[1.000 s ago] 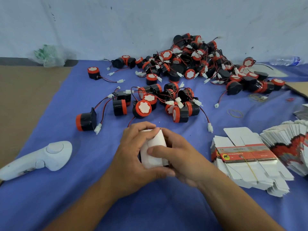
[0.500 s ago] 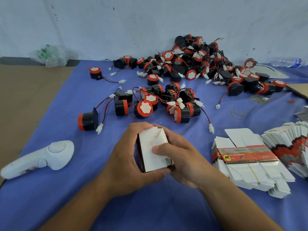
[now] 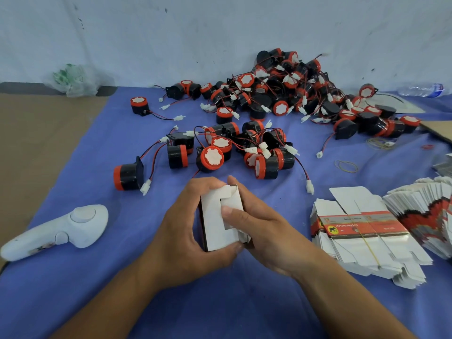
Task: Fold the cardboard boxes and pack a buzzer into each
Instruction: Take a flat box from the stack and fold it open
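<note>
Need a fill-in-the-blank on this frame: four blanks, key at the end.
The left hand and right hand grip one box, coloured ___.
The controller lies to the hands' ___.
A rubber ___ binds the stack of flat boxes.
The buzzers lie on a cloth coloured ___.
Missing: white, left, band, blue.

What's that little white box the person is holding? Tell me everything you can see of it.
The box is small, plain white cardboard with a dark edge along its left side. It is partly folded, a notched flap lying across its upper face. The left hand grips it from the left; the right hand holds its right side, thumb pressing the flap.
</note>
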`<state>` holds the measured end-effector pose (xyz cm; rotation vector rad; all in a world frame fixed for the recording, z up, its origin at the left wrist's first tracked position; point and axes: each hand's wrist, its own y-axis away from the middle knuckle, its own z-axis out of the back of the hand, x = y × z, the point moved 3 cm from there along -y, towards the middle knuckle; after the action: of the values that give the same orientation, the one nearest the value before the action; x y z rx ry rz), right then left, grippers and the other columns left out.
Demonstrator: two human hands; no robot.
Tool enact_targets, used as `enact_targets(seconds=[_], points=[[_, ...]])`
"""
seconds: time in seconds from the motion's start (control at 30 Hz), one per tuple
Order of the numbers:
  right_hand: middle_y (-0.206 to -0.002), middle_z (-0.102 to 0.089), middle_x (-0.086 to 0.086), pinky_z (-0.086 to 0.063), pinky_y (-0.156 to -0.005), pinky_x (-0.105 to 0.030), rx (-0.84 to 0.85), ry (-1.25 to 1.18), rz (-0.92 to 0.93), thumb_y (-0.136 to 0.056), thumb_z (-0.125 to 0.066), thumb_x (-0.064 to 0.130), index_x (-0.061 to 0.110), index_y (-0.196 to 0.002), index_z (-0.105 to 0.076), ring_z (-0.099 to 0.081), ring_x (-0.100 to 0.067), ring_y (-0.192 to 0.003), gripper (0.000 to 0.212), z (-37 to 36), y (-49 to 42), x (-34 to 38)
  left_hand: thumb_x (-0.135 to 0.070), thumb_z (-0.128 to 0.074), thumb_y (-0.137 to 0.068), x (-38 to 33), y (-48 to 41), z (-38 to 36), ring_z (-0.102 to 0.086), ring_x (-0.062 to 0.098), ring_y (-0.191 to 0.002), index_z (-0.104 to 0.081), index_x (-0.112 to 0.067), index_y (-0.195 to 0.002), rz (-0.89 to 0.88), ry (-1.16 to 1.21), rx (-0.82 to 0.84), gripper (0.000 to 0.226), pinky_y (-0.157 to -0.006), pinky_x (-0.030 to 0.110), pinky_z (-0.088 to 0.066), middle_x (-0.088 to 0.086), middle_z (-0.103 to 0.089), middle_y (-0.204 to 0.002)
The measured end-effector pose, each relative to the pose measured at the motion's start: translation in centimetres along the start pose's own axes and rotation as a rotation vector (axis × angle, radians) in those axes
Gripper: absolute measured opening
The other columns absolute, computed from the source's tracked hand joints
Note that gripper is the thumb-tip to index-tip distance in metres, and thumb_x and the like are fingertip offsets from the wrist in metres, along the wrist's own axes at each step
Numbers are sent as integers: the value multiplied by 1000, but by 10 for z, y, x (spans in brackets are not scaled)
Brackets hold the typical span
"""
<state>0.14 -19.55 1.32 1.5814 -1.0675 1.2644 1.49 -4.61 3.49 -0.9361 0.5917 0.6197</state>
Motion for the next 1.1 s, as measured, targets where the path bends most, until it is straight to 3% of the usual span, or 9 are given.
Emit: enact_targets(seconds=[0.13, 0.27, 0.43, 0.57, 0.7, 0.83, 0.97, 1.03, 1.1], points=[[-141, -57, 19, -50, -95, -29, -36, -108, -35, -73, -71, 60, 43, -152, -31, -58, -4, -125, 91, 0, 0, 0, -35, -77, -70, 0, -1, -2, -53, 18, -118, -46, -12, -132, -36, -17, 12, 73, -94, 18, -43, -3, -49, -127], [-134, -64, 14, -51, -87, -24, -51, -247, -61, -85, -68, 44, 37, -148, -42, -63, -6, -116, 69, -1, -1, 3, -32, -70, -74, 0, 0, -5, -49, 21, -123, -44, -14, -135, -48, -37, 33, 69, -98, 17, -40, 6, -44, -129], [-133, -65, 8, -55, -83, -23, -54, -313, -5, -78, -65, 33, 23, -149, -42, -65, -9, -116, 75, -5, 1, 9, -36, -64, -80, 3, 3, -7, -44, 21, -124, -41, -18, -138, -10, -40, 87, 65, -96, 16, -41, 7, -37, -130], [-125, -70, 6, -56, -78, -26, -50, -349, 21, -82, -65, 29, 21, -144, -48, -68, -11, -111, 65, -5, 1, 10, -38, -55, -89, 4, 3, -6, -42, 25, -125, -42, -18, -137, -4, -30, 101, 54, -97, 18, -40, 8, -37, -130], [-114, -72, 2, -57, -77, -28, -2, -304, 70, -92, -61, 21, 22, -131, -57, -69, -14, -105, 38, -8, 0, 10, -35, -53, -90, 6, 4, -7, -42, 27, -126, -40, -20, -137, -2, -48, 82, 51, -101, 29, -41, 4, -36, -131], [-119, -68, -5, -57, -80, -31, -28, -264, 99, -89, -65, 17, 18, -137, -53, -67, -20, -108, 49, -7, -2, 8, -45, -56, -90, 11, 5, -9, -42, 28, -125, -34, -20, -140, -9, -40, 86, 60, -99, 32, -45, 0, -33, -133], [-112, -67, -17, -58, -89, -41, -112, -2, 148, -87, -69, 25, 26, -137, -53, -66, -22, -102, 52, -6, -2, 8, -69, -53, -84, 13, 7, -14, -39, 28, -133, -23, -24, -143, 70, -17, 114, 81, -100, 40, -48, -2, -25, -144], [-103, -65, -13, -56, -90, -44, -172, 91, 139, -85, -65, 39, 38, -136, -54, -62, -18, -96, 52, -5, -2, 11, -65, -43, -92, 14, 8, -19, -28, 23, -143, -19, -35, -144, 78, -88, 58, 64, -112, 44, -36, -5, -21, -151], [-109, -70, 1, -52, -100, -40, -178, 11, 135, -86, -61, 35, 40, -139, -50, -63, -10, -103, 54, 1, -2, 14, -51, -37, -100, 14, 7, -20, -25, 16, -145, -19, -45, -142, 150, -37, 10, 47, -116, 43, -31, -9, -24, -153]])
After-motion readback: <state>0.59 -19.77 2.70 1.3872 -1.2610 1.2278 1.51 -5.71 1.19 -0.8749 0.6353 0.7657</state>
